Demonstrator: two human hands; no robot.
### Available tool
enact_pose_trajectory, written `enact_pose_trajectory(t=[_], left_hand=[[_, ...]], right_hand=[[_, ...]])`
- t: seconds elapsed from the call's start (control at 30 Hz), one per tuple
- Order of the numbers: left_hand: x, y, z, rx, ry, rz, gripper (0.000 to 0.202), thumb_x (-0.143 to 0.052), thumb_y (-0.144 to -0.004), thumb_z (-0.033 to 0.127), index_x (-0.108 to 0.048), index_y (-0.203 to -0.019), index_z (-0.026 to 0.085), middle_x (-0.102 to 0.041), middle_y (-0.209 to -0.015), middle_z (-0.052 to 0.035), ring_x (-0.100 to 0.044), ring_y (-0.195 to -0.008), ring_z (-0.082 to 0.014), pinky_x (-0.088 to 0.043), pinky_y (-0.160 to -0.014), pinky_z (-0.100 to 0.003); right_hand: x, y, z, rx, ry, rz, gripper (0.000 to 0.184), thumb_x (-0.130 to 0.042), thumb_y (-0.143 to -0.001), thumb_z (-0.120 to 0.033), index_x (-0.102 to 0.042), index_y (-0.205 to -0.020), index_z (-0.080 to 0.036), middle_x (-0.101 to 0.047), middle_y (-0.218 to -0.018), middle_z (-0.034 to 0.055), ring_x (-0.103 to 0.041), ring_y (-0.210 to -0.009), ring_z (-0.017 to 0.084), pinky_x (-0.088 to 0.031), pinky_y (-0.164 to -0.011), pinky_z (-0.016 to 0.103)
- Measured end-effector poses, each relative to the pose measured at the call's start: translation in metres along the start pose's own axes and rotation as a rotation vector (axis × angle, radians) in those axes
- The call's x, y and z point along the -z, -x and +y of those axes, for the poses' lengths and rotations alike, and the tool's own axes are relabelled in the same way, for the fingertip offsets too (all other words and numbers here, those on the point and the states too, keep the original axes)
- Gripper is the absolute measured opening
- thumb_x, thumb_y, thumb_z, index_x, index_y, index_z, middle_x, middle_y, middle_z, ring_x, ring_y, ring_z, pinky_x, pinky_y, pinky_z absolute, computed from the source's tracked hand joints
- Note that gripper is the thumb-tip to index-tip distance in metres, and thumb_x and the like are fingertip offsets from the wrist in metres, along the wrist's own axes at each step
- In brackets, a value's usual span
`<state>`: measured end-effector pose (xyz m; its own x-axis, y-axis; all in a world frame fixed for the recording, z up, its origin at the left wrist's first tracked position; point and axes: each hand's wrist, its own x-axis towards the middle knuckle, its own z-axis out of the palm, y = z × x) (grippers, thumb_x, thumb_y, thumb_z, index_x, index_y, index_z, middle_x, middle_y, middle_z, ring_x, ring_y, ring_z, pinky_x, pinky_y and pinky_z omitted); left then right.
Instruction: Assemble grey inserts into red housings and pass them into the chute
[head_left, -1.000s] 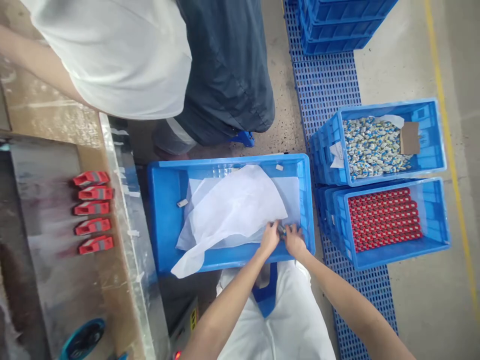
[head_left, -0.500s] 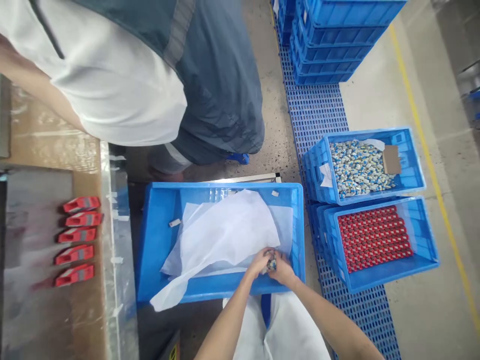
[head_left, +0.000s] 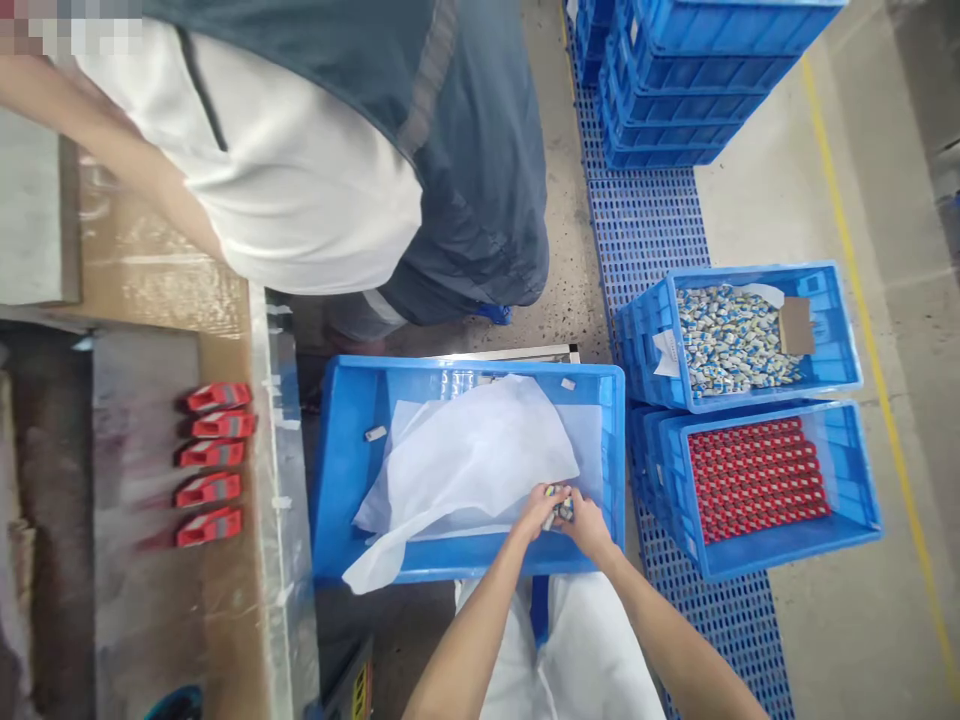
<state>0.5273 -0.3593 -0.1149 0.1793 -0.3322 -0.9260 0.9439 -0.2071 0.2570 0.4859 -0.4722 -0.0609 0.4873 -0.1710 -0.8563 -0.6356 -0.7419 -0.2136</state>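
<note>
A large blue crate (head_left: 345, 470) sits in front of me, lined with loose white paper sheets (head_left: 472, 460). My left hand (head_left: 534, 508) and my right hand (head_left: 589, 523) meet over the crate's near right corner. Both are closed around a small bundle of blue-and-white parts (head_left: 559, 503) held between them. A single small white part (head_left: 375, 434) lies on the crate floor at the left.
A person in a white shirt and dark apron (head_left: 337, 150) stands right behind the crate. Several red parts (head_left: 214, 465) lie in a row on the bench at left. At right, one blue crate holds blue-white parts (head_left: 731, 340), another red parts (head_left: 757, 480). Stacked blue crates (head_left: 697, 80) stand further back.
My hands have lifted the small bundle slightly off the paper and stay pressed together. The view has shifted a little; the person behind has leaned further over.
</note>
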Motion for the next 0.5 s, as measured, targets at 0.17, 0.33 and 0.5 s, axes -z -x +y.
enact_pose_trajectory(t=[0.17,0.33,0.5], left_hand=[[0.003,0.02,0.016,-0.12,-0.02,-0.083,0.055,-0.086,-0.078,0.048,-0.067,-0.121,0.02,-0.068,-0.085,0.0015,-0.062,-0.062,-0.012,-0.048,-0.047,-0.02],[0.005,0.065,0.038,-0.337,0.023,-0.048,0.062,-0.087,-0.071,0.055,-0.069,-0.118,0.02,-0.061,-0.072,0.0044,-0.05,-0.049,-0.0097,-0.042,-0.04,-0.02],[0.036,0.107,0.079,-0.553,0.126,0.144,0.063,-0.082,-0.073,0.06,-0.071,-0.118,0.017,-0.064,-0.075,0.0005,-0.048,-0.046,-0.0087,-0.042,-0.038,-0.022]], right_hand=[[0.009,0.005,-0.007,0.012,-0.042,0.059,0.046,-0.065,-0.091,-0.013,-0.055,-0.136,-0.017,-0.071,-0.117,0.0131,-0.074,-0.107,0.025,-0.051,-0.088,0.029],[0.025,0.028,-0.024,0.17,-0.046,0.128,0.048,-0.057,-0.091,-0.012,-0.054,-0.137,-0.023,-0.067,-0.117,0.01,-0.075,-0.099,0.024,-0.054,-0.084,0.03],[0.048,0.028,-0.089,0.376,-0.073,0.271,0.047,-0.056,-0.091,-0.016,-0.056,-0.136,-0.027,-0.065,-0.115,0.0101,-0.074,-0.096,0.027,-0.055,-0.081,0.033]])
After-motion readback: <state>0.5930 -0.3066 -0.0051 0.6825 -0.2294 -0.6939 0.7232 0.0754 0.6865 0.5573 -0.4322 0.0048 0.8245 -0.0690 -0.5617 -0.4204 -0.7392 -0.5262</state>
